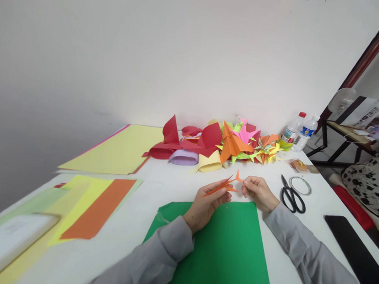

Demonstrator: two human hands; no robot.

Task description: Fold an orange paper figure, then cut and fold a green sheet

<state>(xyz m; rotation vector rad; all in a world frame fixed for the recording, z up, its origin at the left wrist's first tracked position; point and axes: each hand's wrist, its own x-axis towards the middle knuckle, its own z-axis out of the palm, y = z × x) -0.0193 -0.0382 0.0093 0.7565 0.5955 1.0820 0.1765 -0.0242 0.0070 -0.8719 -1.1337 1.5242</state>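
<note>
My left hand (205, 205) and my right hand (259, 192) hold a small folded orange paper figure (227, 185) between them, just above the far edge of a green paper sheet (221, 251). The left fingers pinch its long thin body. The right fingers pinch one pointed tip on its right side. Both arms wear grey sleeves and rest on the white table (161, 187).
A heap of folded coloured paper shapes (221, 146) lies at the back. Black scissors (291, 195) and a tape ring (300, 185) sit to the right, two water bottles (299, 129) behind. Yellow and orange sheets (98, 205) lie left. A black flat object (356, 255) lies far right.
</note>
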